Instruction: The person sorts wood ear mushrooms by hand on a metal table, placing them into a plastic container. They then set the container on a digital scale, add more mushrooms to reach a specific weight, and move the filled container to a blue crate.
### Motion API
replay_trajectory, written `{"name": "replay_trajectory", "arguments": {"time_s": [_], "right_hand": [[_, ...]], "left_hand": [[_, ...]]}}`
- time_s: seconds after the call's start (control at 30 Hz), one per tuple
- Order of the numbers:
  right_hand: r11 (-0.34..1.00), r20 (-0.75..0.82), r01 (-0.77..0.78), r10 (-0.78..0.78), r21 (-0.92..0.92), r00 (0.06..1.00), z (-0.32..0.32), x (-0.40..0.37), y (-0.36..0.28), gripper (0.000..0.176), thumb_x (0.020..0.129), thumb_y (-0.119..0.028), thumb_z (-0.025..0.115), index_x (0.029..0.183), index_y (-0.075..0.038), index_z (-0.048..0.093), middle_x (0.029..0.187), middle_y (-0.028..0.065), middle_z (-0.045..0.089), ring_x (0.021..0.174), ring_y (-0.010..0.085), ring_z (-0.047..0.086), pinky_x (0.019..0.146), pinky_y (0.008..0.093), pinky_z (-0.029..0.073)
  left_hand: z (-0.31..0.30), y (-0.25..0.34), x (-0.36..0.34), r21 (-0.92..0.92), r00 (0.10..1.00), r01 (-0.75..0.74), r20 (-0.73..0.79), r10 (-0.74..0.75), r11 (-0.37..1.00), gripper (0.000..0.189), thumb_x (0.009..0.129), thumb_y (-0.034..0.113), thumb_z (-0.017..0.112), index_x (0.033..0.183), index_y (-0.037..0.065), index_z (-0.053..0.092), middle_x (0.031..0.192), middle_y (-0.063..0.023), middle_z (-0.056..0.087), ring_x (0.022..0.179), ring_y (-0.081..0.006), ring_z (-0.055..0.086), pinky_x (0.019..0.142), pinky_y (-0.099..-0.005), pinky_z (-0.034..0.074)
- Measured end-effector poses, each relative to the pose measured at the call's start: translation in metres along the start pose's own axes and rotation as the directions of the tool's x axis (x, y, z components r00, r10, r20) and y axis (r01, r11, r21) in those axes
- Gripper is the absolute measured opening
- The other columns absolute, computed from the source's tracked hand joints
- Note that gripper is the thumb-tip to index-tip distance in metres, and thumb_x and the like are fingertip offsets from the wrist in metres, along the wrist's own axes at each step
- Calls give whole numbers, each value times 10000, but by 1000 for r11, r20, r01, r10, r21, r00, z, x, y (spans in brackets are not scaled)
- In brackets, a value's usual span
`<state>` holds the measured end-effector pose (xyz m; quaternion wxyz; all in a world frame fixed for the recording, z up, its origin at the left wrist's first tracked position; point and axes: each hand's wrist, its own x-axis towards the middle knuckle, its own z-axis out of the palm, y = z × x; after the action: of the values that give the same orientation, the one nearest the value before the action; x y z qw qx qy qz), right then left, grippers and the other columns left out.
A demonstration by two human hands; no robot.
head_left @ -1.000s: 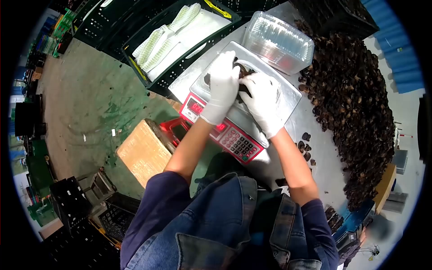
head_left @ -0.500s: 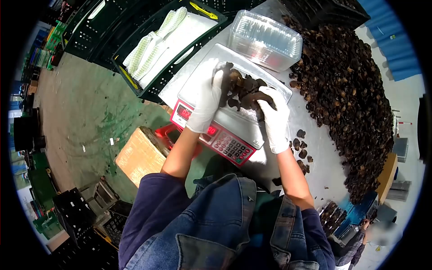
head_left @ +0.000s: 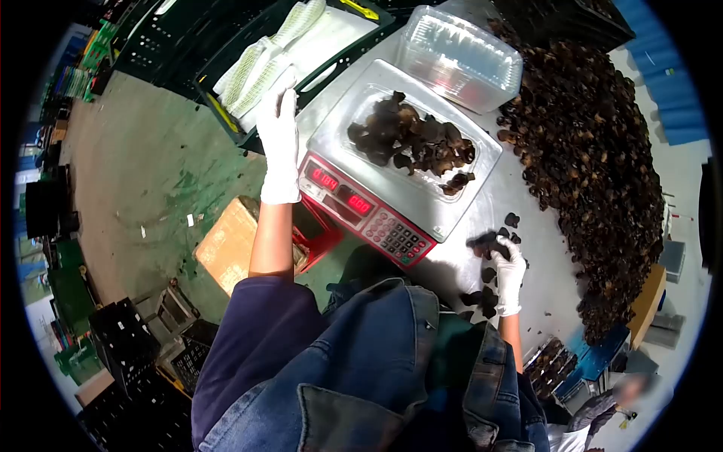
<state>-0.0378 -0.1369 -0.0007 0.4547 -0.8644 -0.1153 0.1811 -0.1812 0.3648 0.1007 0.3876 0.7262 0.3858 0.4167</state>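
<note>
A clear plastic tray [head_left: 450, 190] with dark wood ear mushrooms [head_left: 401, 128] in it rests on the metal pan of a red digital scale [head_left: 361, 203]. Red digits glow on the scale's display. My left hand [head_left: 279, 147], in a white glove, is raised beside the scale's left edge, fingers stretched out and holding nothing. To the right of the scale, my gloved right hand [head_left: 510, 277] is low over the metal table, its fingers closed on a dark wood ear mushroom [head_left: 488, 244]. Several loose mushroom pieces [head_left: 482, 298] lie around that hand.
A large heap of wood ear mushrooms [head_left: 584, 166] covers the table's right side. Stacked clear plastic trays [head_left: 459, 60] stand behind the scale. A dark green crate [head_left: 331, 83] holds netted white packs [head_left: 260, 79]. A cardboard box [head_left: 230, 245] is at lower left. Another person [head_left: 595, 414] is at lower right.
Both hands have left the mushrooms in the tray. My left hand moved left off the scale; my right hand moved down to the loose pieces and closed on one. The view shifted slightly.
</note>
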Motion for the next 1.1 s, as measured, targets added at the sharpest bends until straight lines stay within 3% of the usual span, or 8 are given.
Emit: {"name": "replay_trajectory", "arguments": {"time_s": [0.1,0.37,0.43,0.57,0.6,0.83,1.03,1.1], "right_hand": [[733,219,98,71,-673,973,-10,-8,-66,679,688,-113,827,1317,-98,572,1248,125,615,1191,289,561,1031,405,411],[948,-102,256,-240,188,965,71,53,-162,467,908,-86,629,1358,-23,521,1363,180,526,1287,320,486,1084,392,386],[480,51,609,-758,-632,650,83,72,-138,427,945,-108,576,1357,-13,516,1406,208,488,1309,372,452,1106,411,366],[435,110,482,-646,-760,756,99,68,-137,439,990,-174,515,1403,-35,468,1472,238,404,1360,403,380,1115,434,348],[806,-124,401,-495,-435,860,105,65,-153,446,1012,-211,486,1416,-27,447,1462,234,417,1358,406,377,1116,423,343],[968,-301,249,-248,-35,921,13,75,-90,329,970,-133,558,1278,-23,600,1250,153,624,1160,273,585,1018,355,449],[987,-179,-98,75,-124,981,-50,43,-47,269,906,-103,651,1169,-56,688,1057,108,665,968,222,662,857,317,515],[945,-89,-33,4,-326,996,-44,41,-49,433,826,-79,724,1252,-101,647,1100,113,624,990,228,647,868,322,514]], "left_hand": [[-4,6,3,-109,980,167,132,-152,980,270,969,176,573,1159,16,679,1142,-74,683,1101,-139,581,1012,-281,404],[49,-7,-31,137,912,48,397,-99,989,535,951,370,590,1317,-19,553,1232,-201,615,1156,-325,583,1006,-383,432],[53,-2,-34,253,939,-74,342,-18,965,503,971,367,547,1285,-26,568,1152,-206,615,1118,-339,578,978,-408,436],[55,4,-35,296,914,-160,405,28,942,432,984,323,505,1239,-9,607,1108,-224,599,1073,-376,571,945,-439,441],[53,5,-35,295,912,-164,410,31,941,432,984,323,505,1239,-9,607,1108,-224,599,1073,-376,571,945,-439,441],[51,81,-70,18,918,-273,305,255,962,254,911,87,599,1150,10,637,1012,-162,614,980,-340,589,872,-414,472],[128,101,-240,-293,148,-551,887,438,781,448,859,188,656,1261,7,574,1158,-168,607,1035,-292,613,863,-400,528],[154,105,-277,-57,181,-658,956,230,751,593,844,253,663,1364,36,477,1270,-167,540,1110,-285,580,858,-380,541]]}}
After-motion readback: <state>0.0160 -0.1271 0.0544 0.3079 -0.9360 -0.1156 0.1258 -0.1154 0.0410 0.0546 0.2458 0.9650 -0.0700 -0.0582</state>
